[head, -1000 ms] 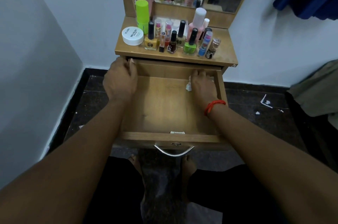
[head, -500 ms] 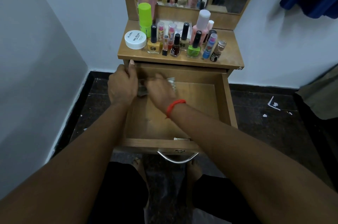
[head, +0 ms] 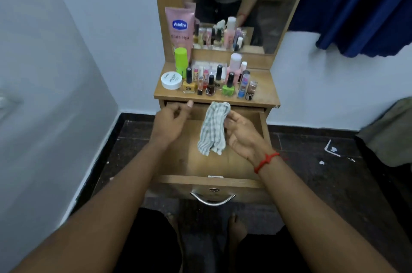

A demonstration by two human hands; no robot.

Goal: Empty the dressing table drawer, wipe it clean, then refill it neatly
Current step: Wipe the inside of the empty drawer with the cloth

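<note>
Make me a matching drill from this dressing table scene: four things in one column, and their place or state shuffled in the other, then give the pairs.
Things
1. checked grey-and-white cloth
2. round white plastic jar
3. wooden pull-out drawer
4. red thread wristband

Places or states
A. pulled open, nothing lying inside
B. on the right wrist
C. dangling from the right hand
D. at the left end of the tabletop, beside the yellow square nail polish bottle

Pairs: 1-C, 2-D, 3-A, 4-B
</note>
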